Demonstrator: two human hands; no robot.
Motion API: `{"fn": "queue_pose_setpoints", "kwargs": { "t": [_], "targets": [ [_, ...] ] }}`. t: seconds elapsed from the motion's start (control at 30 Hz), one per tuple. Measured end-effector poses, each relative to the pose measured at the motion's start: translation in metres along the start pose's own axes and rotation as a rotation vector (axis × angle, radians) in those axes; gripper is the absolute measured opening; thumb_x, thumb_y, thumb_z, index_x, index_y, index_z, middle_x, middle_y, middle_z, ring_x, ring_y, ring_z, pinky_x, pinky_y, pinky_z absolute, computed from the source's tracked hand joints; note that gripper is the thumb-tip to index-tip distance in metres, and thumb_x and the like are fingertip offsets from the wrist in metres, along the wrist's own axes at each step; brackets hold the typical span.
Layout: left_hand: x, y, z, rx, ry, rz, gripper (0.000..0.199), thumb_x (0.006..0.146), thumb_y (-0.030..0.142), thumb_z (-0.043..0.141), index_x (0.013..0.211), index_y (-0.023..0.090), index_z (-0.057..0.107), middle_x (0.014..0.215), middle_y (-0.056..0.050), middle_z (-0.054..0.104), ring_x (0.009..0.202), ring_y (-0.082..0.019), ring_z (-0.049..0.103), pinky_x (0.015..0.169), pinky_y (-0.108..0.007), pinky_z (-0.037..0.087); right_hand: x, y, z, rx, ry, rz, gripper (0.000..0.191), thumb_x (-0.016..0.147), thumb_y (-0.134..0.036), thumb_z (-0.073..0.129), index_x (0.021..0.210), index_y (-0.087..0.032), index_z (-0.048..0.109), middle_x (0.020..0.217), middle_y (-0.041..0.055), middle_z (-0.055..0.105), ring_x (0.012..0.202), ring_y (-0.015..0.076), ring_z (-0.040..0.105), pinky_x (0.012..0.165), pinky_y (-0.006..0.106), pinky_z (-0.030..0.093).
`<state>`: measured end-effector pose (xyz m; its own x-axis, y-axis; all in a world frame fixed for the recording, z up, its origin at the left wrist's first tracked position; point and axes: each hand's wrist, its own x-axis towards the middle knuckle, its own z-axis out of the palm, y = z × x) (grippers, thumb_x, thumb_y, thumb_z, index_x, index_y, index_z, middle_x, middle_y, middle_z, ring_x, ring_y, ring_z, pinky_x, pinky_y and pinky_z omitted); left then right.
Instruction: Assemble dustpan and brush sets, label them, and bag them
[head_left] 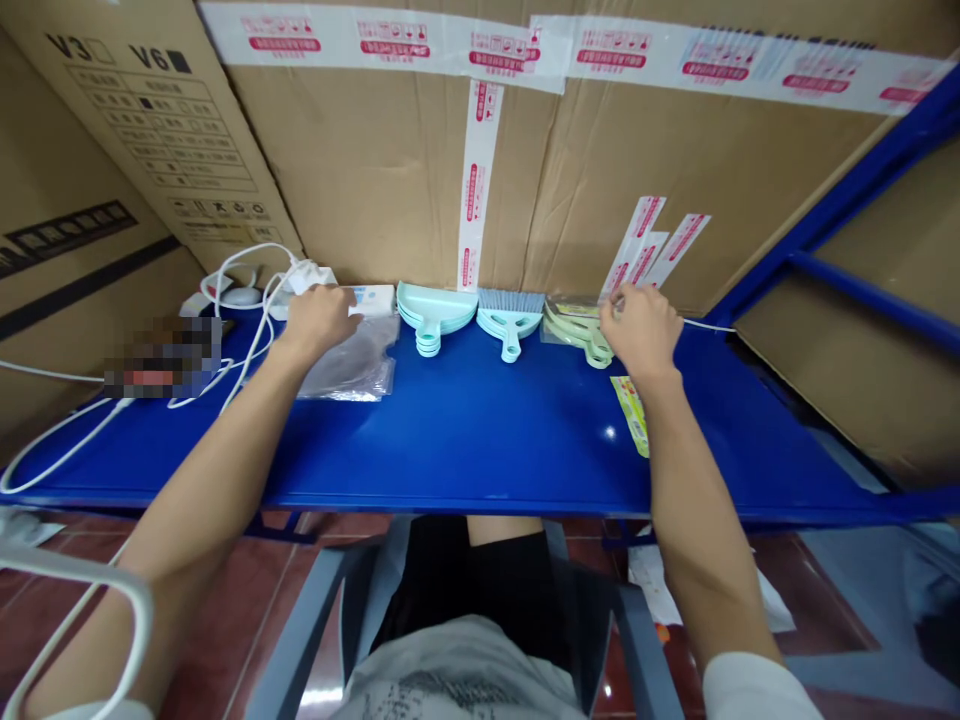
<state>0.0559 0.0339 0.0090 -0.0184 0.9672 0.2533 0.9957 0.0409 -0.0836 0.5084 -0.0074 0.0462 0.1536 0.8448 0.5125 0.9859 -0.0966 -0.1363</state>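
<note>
My left hand [322, 318] is at the back left of the blue table, over the edge of clear plastic bags [352, 362] and beside a white packet [373, 299]. Its thumb stands apart, and the other fingers are partly hidden. My right hand [643, 325] rests at the back right, fingers loosely bent and apart. It lies against the right side of a bagged light-green brush-and-dustpan set [596, 350]; I cannot make out a grip. Between the hands are stacked mint dustpans [429, 318] and mint brushes with grey bristles [510, 322].
A yellow-green card [631, 412] lies near my right forearm. White cables [262, 320] and a power strip [300, 280] crowd the left. Large cardboard boxes [375, 170] wall the back, with white-and-red label strips [637, 250] stuck on. A blue metal frame [825, 190] stands right.
</note>
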Motion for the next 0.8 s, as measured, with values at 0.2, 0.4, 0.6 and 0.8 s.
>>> {"fn": "queue_pose_setpoints", "kwargs": {
  "t": [0.2, 0.4, 0.6, 0.8],
  "targets": [
    [-0.007, 0.028, 0.0, -0.118, 0.096, 0.005, 0.033, 0.099, 0.032, 0.055, 0.117, 0.016, 0.078, 0.127, -0.021, 0.076, 0.12, -0.044, 0.069, 0.098, -0.054, 0.054, -0.008, 0.001, 0.011, -0.123, -0.393, 0.028, 0.054, 0.094, -0.049, 0.073, 0.137, -0.018, 0.065, 0.137, 0.0293, 0.064, 0.115, 0.0449, 0.07, 0.097, 0.059, 0.053],
    [-0.012, 0.038, -0.005, -0.184, 0.243, 0.003, 0.034, 0.1, 0.029, 0.045, 0.106, 0.016, 0.077, 0.116, -0.019, 0.077, 0.113, -0.041, 0.068, 0.091, -0.049, 0.051, -0.006, 0.005, 0.028, -0.03, -0.31, 0.061, 0.058, 0.088, -0.018, 0.068, 0.145, -0.011, 0.058, 0.126, 0.0294, 0.067, 0.106, 0.038, 0.072, 0.092, 0.049, 0.055],
    [-0.016, 0.048, -0.011, -0.244, 0.472, 0.062, 0.031, 0.104, 0.033, 0.046, 0.1, 0.019, 0.074, 0.104, -0.015, 0.077, 0.106, -0.035, 0.068, 0.081, -0.042, 0.047, 0.017, 0.054, 0.004, 0.139, 0.102, 0.04, 0.025, 0.091, -0.024, 0.063, 0.114, -0.015, 0.07, 0.106, 0.0197, 0.074, 0.102, 0.0349, 0.068, 0.097, 0.05, 0.051],
    [-0.024, 0.065, -0.009, -0.344, 0.63, 0.269, 0.025, 0.105, 0.029, 0.05, 0.095, 0.02, 0.072, 0.094, -0.012, 0.075, 0.094, -0.029, 0.067, 0.077, -0.04, 0.047, 0.031, 0.097, -0.018, 0.279, 0.302, 0.132, 0.016, 0.083, -0.026, 0.073, 0.086, -0.028, 0.057, 0.093, 0.0132, 0.073, 0.084, 0.0249, 0.063, 0.087, 0.042, 0.049]
  ]
}}
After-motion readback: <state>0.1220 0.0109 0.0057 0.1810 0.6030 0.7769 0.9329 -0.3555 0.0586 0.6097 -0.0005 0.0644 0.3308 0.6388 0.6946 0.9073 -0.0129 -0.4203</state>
